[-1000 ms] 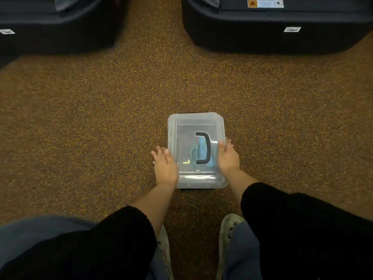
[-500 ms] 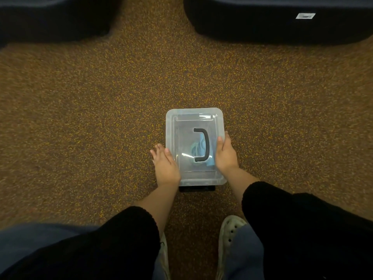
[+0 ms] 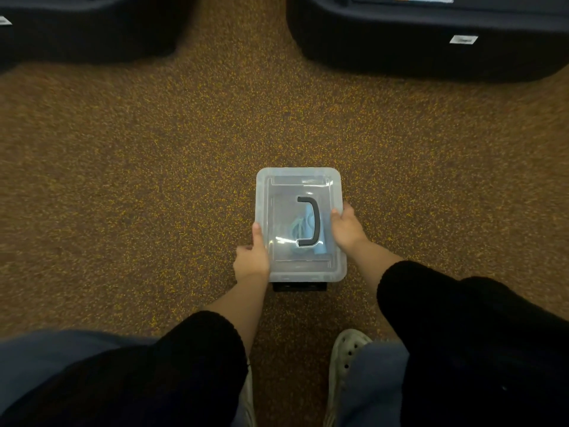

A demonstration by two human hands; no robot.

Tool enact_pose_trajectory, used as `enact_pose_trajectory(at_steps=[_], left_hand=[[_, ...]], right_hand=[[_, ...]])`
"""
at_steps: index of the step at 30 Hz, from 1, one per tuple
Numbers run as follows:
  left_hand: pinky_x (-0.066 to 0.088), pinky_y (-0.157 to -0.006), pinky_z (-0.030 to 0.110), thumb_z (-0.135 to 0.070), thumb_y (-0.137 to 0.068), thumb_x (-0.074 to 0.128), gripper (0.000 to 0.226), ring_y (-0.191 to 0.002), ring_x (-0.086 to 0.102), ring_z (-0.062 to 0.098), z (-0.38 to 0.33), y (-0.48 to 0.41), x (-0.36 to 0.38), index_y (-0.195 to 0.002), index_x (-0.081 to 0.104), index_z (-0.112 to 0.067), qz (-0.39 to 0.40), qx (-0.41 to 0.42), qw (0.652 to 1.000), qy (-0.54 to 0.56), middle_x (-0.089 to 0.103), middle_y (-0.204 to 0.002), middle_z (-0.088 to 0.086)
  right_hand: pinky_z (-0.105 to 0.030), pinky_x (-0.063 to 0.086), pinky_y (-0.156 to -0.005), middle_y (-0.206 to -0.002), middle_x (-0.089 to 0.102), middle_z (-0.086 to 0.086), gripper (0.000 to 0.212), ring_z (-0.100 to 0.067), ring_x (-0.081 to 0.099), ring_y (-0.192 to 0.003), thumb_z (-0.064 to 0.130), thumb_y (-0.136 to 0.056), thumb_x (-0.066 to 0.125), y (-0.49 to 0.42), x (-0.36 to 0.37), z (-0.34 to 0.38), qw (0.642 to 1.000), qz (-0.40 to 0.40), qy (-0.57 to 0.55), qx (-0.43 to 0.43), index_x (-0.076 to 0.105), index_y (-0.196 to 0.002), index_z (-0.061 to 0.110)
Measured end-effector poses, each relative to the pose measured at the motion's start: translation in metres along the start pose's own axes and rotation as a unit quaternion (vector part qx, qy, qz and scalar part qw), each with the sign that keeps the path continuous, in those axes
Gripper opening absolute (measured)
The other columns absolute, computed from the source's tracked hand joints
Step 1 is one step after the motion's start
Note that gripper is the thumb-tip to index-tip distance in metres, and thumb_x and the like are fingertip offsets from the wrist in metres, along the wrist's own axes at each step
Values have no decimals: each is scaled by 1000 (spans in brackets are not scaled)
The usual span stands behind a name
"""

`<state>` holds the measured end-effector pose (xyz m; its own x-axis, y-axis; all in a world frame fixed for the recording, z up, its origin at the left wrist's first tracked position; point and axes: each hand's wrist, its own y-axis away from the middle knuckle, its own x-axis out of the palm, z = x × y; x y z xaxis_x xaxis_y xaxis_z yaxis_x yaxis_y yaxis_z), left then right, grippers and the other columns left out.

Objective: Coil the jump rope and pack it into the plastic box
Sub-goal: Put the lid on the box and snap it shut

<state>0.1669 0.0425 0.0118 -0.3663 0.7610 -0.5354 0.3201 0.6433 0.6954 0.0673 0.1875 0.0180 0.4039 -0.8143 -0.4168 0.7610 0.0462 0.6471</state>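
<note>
Left hand (image 3: 252, 259) and right hand (image 3: 345, 227) clamped on opposite long edges of the clear lidded plastic box (image 3: 299, 224) with black handle (image 3: 310, 220), on speckled brown carpet (image 3: 154, 180); pale-blue coiled jump rope (image 3: 303, 231) inside, under the lid.

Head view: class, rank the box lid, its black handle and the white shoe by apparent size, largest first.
1. Box lid
2. White shoe, partly hidden and nearer the camera, so unsure
3. Black handle
</note>
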Motion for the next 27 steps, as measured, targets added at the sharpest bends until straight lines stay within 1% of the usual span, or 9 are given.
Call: enact_pose_trajectory(at_steps=[3, 5, 7, 9, 14, 17, 23, 25, 27], left_hand=[[48, -95, 45, -83, -74, 24, 97, -108, 57, 38, 5, 3, -4, -118, 54, -3, 23, -59, 997, 42, 58, -120, 19], [53, -89, 50, -93, -61, 23, 111, -102, 61, 38, 8, 3, -4, -120, 53, -4, 32, -115, 987, 108, 60, -118, 18], [53, -86, 49, -94, -58, 24, 111, -97, 62, 35, 9, 5, -3, -124, 51, -9, 65, -174, 966, 181, 61, -116, 16], [53, -85, 48, -88, -67, 27, 98, -94, 62, 34, 8, 9, -2, -122, 50, -11, 101, -216, 933, 269, 63, -111, 15], [51, -86, 58, -94, -56, 31, 105, -99, 63, 40, 17, -3, 5, -126, 51, -18, 152, -277, 892, 322, 64, -113, 19], [56, -77, 53, -95, -55, 29, 108, -96, 64, 41, 16, -5, 4, -125, 51, -16, 159, -287, 901, 283, 65, -112, 20], [57, -55, 41, -88, -68, 18, 97, -83, 66, 34, 9, -5, -10, -115, 57, -13, 174, -260, 925, 215, 68, -97, 19], [58, -55, 42, -90, -65, 19, 98, -82, 68, 34, 7, -5, -13, -112, 59, -13, 177, -258, 928, 202, 70, -94, 19], [59, -66, 49, -90, -63, 24, 98, -84, 69, 36, 8, -6, -12, -112, 59, -13, 166, -248, 935, 193, 70, -96, 20]], right_hand=[[-42, 32, -109, -152, 28, -12, 67, -34, 38, -132, 19, -97, 40, -9, -6, 14, 999, -19, 24, -24, 1, -151, 25], [-43, 27, -112, -155, 20, -11, 73, -34, 31, -137, 21, -96, 45, -16, -9, 25, 996, -15, 69, -56, -3, -151, 28], [-41, 21, -113, -158, 13, -9, 69, -32, 23, -141, 25, -97, 44, -26, -9, 38, 987, -10, 128, -93, 1, -152, 25], [-42, 20, -114, -158, 12, -10, 66, -34, 19, -142, 31, -98, 42, -39, -8, 50, 976, -7, 187, -110, 6, -152, 19], [-39, 32, -107, -148, 36, -18, 74, -34, 35, -135, 52, -91, 49, -69, -7, 82, 950, 25, 290, -109, 31, -144, 3], [-35, 39, -99, -139, 48, -17, 82, -33, 45, -127, 62, -83, 55, -77, -9, 97, 941, 44, 324, -91, 44, -136, 1], [-43, 40, -102, -145, 40, -15, 104, -34, 42, -129, 62, -62, 75, -84, -21, 100, 965, 88, 247, 11, 37, -140, 3], [-46, 43, -100, -145, 39, -16, 111, -36, 46, -126, 61, -58, 77, -79, -30, 95, 967, 117, 224, 41, 34, -141, 2], [-47, 47, -95, -140, 44, -17, 110, -36, 53, -119, 54, -59, 79, -77, -40, 85, 974, 132, 172, 65, 31, -142, 1]])
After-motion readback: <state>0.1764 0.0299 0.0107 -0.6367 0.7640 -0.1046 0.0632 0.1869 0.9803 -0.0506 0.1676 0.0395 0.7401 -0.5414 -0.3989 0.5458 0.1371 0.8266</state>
